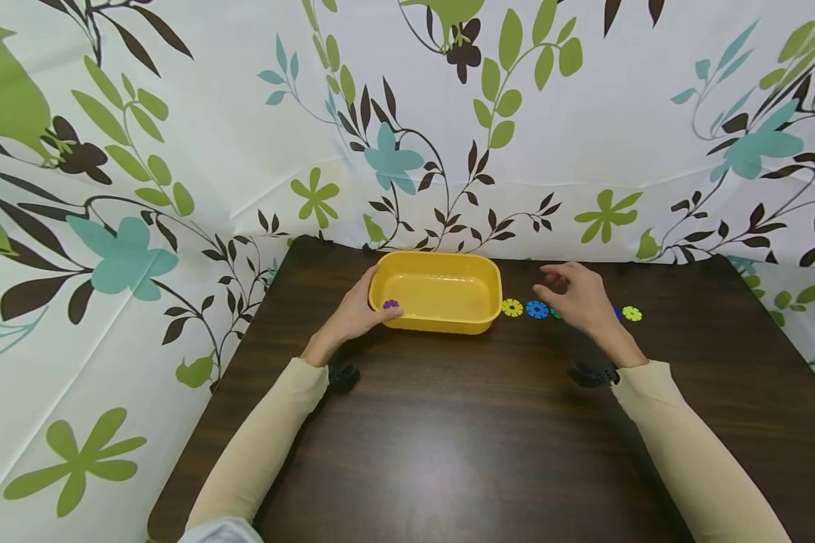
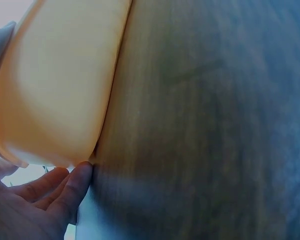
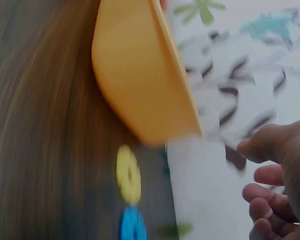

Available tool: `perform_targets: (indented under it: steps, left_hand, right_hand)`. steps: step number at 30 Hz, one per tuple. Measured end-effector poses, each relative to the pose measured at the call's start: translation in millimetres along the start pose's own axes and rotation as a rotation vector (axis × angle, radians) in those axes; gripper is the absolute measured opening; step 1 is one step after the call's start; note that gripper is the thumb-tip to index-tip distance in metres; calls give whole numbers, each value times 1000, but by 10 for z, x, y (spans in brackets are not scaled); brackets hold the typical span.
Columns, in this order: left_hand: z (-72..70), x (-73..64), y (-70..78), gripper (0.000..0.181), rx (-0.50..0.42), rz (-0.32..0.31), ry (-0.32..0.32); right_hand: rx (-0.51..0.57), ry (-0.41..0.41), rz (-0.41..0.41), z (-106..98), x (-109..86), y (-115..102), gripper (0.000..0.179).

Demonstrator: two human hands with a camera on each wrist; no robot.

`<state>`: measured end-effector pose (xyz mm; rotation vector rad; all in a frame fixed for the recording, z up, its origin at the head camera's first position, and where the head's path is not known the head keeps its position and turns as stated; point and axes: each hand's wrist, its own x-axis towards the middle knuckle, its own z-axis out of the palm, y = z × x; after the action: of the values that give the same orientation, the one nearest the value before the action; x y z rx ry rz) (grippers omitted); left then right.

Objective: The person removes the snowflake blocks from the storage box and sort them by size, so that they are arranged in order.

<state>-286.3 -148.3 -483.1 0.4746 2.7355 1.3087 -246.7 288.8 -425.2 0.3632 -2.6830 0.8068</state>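
Observation:
A yellow plastic tub (image 1: 441, 327) stands near the table's back edge. My left hand (image 1: 360, 308) grips its left end, thumb over the rim and the other fingers against the outside wall. Close to that thumb, a purple flower-shaped disc (image 1: 390, 304) shows in the tub. To the right runs a row of notched plastic discs, among them a yellow disc (image 1: 512, 308), a blue disc (image 1: 537, 309) and a lime disc (image 1: 632, 313). Above this row hovers my right hand (image 1: 579, 298), fingers loosely bent, with a gap between thumb and fingers and nothing held. It hides part of the row.
The dark wooden table (image 1: 435, 422) reaches back to a patterned cloth (image 1: 448, 113) hung behind it. A black wrist strap (image 1: 342, 377) is on the left wrist, another black strap (image 1: 592, 375) on the right.

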Motion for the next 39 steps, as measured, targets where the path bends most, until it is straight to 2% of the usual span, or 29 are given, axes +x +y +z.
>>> perform_targets:
  steps: [6, 8, 12, 14, 20, 22, 28, 33, 39]
  left_hand:
    - [-1, 18, -25, 121, 10, 0, 7]
    - [-10, -19, 49, 118, -4, -21, -4]
    - [-9, -37, 51, 118, -1, -35, -8]
    - [-18, -30, 45, 119, 2, -39, -4]
    - [-17, -9, 39, 117, 4, -34, 0]
    - [-9, -6, 44, 116, 6, -32, -1]
    - [8, -5, 47, 117, 20, -39, 2]
    - [16, -15, 55, 118, 18, -43, 6]
    - [10, -17, 64, 117, 13, -44, 4]
  right_hand:
    - [52, -239, -48, 273, 269, -346, 46]
    - [62, -319, -63, 370, 337, -430, 47]
    - [30, -446, -109, 537, 473, -599, 49]
    - [14, -506, -144, 604, 548, -689, 47]
    - [-37, -677, -318, 788, 708, -881, 36]
    - [-38, -723, -331, 849, 732, -917, 34]
    - [40, -802, -288, 1033, 767, -928, 38]
    - [114, -812, -266, 1165, 788, -903, 36]
    - [138, -814, -296, 1234, 823, -889, 31]
